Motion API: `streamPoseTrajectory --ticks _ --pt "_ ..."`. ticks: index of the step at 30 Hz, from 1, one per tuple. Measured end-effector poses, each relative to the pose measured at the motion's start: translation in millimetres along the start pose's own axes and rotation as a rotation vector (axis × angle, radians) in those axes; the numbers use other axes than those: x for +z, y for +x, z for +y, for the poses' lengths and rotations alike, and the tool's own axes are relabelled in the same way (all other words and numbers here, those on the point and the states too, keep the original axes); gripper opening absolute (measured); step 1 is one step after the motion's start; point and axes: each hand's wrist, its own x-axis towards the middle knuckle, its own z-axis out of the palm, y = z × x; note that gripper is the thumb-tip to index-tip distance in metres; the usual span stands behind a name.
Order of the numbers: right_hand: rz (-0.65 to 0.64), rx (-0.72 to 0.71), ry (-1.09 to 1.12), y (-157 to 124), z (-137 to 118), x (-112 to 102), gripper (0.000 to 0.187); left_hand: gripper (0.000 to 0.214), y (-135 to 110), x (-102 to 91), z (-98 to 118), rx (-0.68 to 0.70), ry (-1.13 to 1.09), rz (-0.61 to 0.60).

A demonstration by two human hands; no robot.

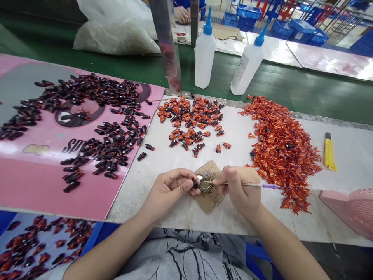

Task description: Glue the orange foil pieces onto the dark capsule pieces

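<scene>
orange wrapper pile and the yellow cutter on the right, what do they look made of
The orange wrappers look like thin metallic foil or metallised film: they shine and hold sharp creases. The yellow utility knife looks like smooth moulded plastic, though its dark tip is too small to tell.

Here we are on a factory floor, a proper small-parts workshop! A long shared work surface (346,155), white squeeze bottles (205,50), heaps of orange-wrapped pieces (281,151), blue plastic crates (300,31) stacked beyond, and a co-worker's hand (182,14) busy across the line!
</scene>
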Motion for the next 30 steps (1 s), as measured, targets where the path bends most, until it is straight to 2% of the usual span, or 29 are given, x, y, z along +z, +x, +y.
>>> streamPoseTrajectory --ticks 4,6,8,12,14,16,20,30 --pt "-0.228 -0.072 -0.234 3 4 3 0.072 0.033 1 -1.9 -1 0.017 -0.018 -0.003" --pt "-0.265 -0.014 -0.242 3 5 7 0.074 0.033 1 -2.7 -2 0.023 -0.017 -0.004" --pt "-0.248 0.136 -0.139 2 5 9 0.076 0.033 1 -3.4 -2 0.032 -0.009 -0.003" --pt "-0.146 0.502 0.263 3 1 9 0.076 0.031 0 -3.8 -3 0.048 0.007 0.01" --pt "-0.072 0.549 0.4 4 -3 7 0.074 0.03 -1 -3.1 -3 0.045 0.011 0.012" --pt "-0.013 0.49 0.449 3 -5 6 0.072 0.03 -1 -2.1 -4 0.027 0.013 0.006" --pt "0.045 0.248 0.374 -2 -6 7 0.066 0.031 -1 -0.6 -3 -0.004 0.019 -0.024" --pt "-0.039 -0.135 0.169 -2 -4 7 0.056 0.031 -1 -0.9 -2 -0.042 0.002 -0.046"
